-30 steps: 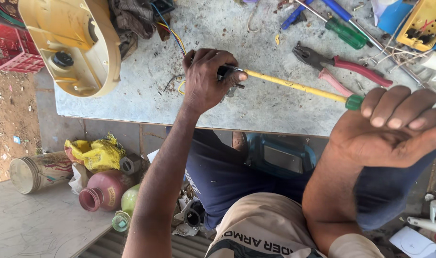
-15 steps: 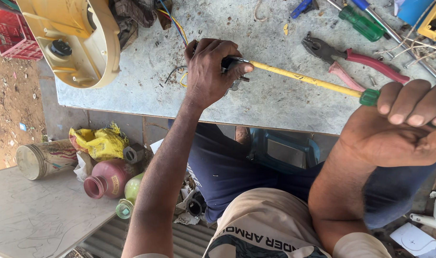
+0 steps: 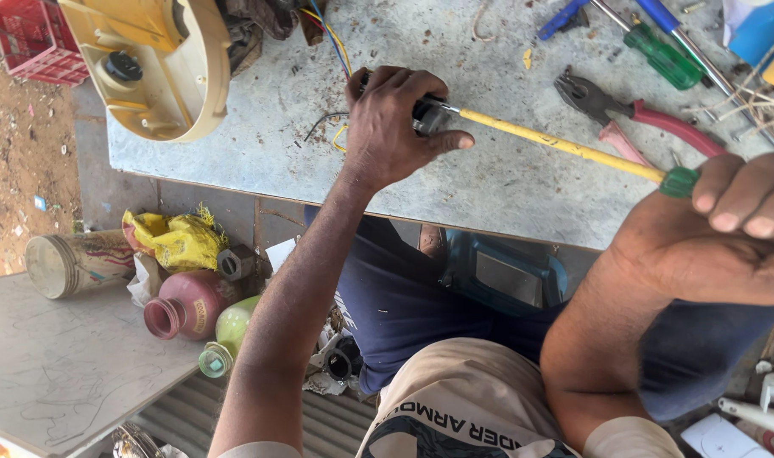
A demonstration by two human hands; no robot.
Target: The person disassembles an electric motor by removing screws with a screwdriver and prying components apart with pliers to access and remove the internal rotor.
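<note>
Left hand (image 3: pixel 395 127), upper centre of the frame, closed over a small dark part (image 3: pixel 427 116) that it presses onto the grey counter (image 3: pixel 505 182). Right hand (image 3: pixel 726 237), at the right edge, closed around the green handle (image 3: pixel 680 182) of a screwdriver (image 3: pixel 565 146); its yellow shaft runs up and left across the counter, and the tip meets the dark part at the left hand. Just above the shaft lie red-handled pliers (image 3: pixel 633 114); farther up, a second, green-handled screwdriver (image 3: pixel 658 53). A cream plastic housing (image 3: pixel 162 64) occupies the upper left of the counter, coloured wires (image 3: pixel 332 42) beside it. Below the counter edge, lower left: a yellow bag (image 3: pixel 179 242), a pink jar (image 3: pixel 187 305) and a tin can (image 3: pixel 73 263).
</note>
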